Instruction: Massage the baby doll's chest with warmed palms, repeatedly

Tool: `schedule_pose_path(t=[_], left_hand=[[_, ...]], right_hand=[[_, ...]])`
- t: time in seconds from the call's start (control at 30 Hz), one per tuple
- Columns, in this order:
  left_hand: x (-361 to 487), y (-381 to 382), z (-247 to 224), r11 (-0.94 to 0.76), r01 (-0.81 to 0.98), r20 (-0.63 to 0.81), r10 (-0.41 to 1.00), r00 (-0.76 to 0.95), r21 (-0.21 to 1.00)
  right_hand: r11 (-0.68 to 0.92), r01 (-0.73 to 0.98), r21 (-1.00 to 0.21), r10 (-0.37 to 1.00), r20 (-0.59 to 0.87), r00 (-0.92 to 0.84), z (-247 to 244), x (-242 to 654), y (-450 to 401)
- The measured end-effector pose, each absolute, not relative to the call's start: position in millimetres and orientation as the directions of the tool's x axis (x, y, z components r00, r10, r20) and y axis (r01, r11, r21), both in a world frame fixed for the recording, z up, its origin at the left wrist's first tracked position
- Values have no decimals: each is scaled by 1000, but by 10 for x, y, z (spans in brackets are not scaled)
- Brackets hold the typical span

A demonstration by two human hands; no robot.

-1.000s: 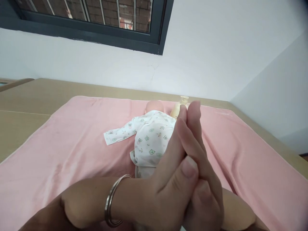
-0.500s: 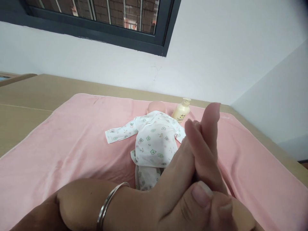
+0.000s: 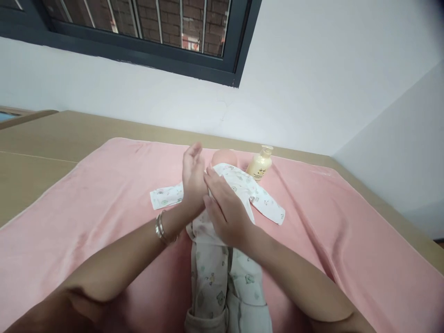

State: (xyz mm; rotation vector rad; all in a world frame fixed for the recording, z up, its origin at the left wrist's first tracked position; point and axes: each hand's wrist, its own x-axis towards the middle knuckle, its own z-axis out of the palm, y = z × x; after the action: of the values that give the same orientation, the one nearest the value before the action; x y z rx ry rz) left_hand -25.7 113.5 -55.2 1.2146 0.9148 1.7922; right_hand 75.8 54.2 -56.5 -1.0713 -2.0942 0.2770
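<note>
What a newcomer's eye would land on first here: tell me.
Probably the right hand meeting the left hand mid-picture, over a small white printed outfit. Next, the wide pink cloth spread beneath it, then the pale yellow pump bottle near the cloth's far edge.

Outer blanket (image 3: 97,189) leaves room either side; 1 bottle (image 3: 260,165) obstructs beyond the clothes (image 3: 210,273).

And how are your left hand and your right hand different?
The left hand has shiny bracelets at its wrist; the right hand has a bare wrist. The left hand's fingers point mostly up, while the right hand's slant towards the base of the left hand. Both are in front of the printed shirt, and neither seems to hold anything.
</note>
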Motion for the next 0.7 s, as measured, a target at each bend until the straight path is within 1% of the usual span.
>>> schedule_pose_path(t=[0.03,0.07,0.1,0.17,0.2,0.3,0.37,0.43,0.5,0.53,0.6,0.63,0.7], left_hand=[[-259,1320,-643,-437,-141,368,861,-351,888],[-269,1480,-725,-430,-76,366,838,-405,900],[-285,1608,-799,-441,-17,394,819,-416,898],[-312,1764,-919,-424,60,418,843,-338,904],[-316,1797,-968,-404,96,414,866,-281,910],[-279,1793,-1091,-346,241,380,919,-110,907],[-232,1765,-1167,-363,374,396,918,-12,853],[-193,1747,-1238,-397,487,423,904,61,778],[-173,1742,-1291,-415,550,442,893,91,724],[-170,1742,-1308,-417,565,445,890,96,712],[-173,1744,-1322,-411,582,442,892,98,701],[-177,1745,-1322,-409,588,439,893,101,698],[-183,1746,-1313,-407,598,431,895,111,690]], right_hand=[[568,665,-485,809,476,-344,-638,801,669],[507,722,-470,844,438,-308,-707,845,783],[450,770,-452,870,418,-262,-771,887,882],[377,829,-413,894,398,-208,-874,959,1029],[366,842,-396,898,389,-207,-910,988,1082],[392,844,-367,899,349,-266,-960,1068,1197],[377,849,-369,910,320,-265,-957,1141,1272],[311,865,-394,935,288,-206,-944,1227,1345],[223,890,-397,959,253,-127,-941,1289,1380],[180,910,-374,966,243,-91,-946,1296,1372],[138,949,-282,964,258,-64,-967,1254,1301],[156,961,-228,957,277,-90,-977,1212,1249],[259,953,-158,932,302,-203,-986,1130,1156]])
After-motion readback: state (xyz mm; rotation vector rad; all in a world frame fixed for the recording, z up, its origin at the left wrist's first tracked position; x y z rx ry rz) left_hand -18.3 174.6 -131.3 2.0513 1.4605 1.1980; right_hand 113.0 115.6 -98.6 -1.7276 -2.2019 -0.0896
